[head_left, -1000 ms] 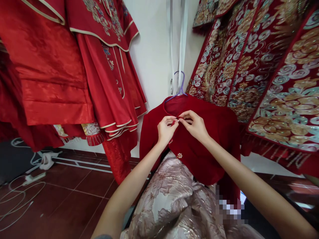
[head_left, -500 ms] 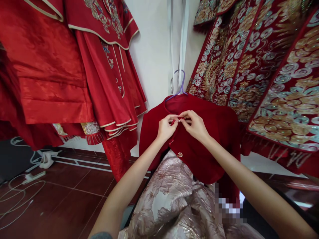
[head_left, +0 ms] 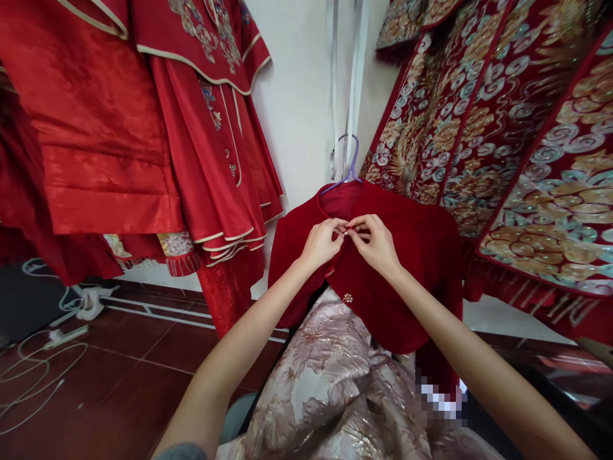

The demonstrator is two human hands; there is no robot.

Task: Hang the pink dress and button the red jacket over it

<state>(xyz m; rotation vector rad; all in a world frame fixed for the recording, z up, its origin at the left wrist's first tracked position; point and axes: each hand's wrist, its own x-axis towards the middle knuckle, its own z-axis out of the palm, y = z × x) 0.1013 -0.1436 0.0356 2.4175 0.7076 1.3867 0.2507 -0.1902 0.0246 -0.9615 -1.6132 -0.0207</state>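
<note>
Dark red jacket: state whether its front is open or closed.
The jacket is open at the bottom: its lower edges part, patterned cloth between. Where the left hand and right hand meet, cannot tell; they cover it.

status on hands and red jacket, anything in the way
Left hand and right hand pinching red jacket at front edge. Jacket on purple hanger. Fingers partly hide pinched spot.

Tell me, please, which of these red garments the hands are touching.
The dark red jacket on the purple hanger: the left hand and right hand pinch its front edge. The red garments at left and the embroidered pieces at right hang untouched.
</note>
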